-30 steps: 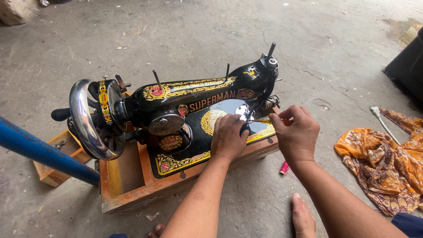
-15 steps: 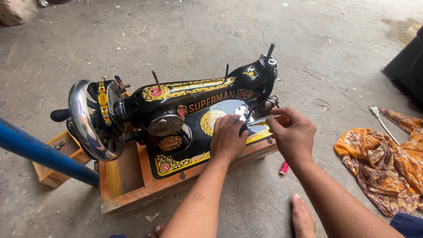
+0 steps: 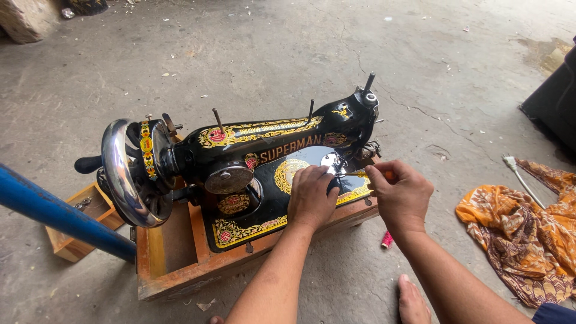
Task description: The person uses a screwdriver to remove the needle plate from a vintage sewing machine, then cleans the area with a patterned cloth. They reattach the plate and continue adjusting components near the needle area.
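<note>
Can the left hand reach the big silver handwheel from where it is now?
Probably yes. The left hand rests on the machine bed, and the handwheel stands exposed at the far left end; nothing visible lies between them.

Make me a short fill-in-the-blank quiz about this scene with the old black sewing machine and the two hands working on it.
1. The left hand rests flat on the bed of the black sewing machine, which sits in a ____ base.
2. The right hand pinches a thin tool whose tip points toward the ____ hand.
3. The chrome handwheel is at the machine's ____ end in the picture.
4. The patterned orange cloth lies on the ____ floor.

Missing words: wooden; left; left; concrete
</note>
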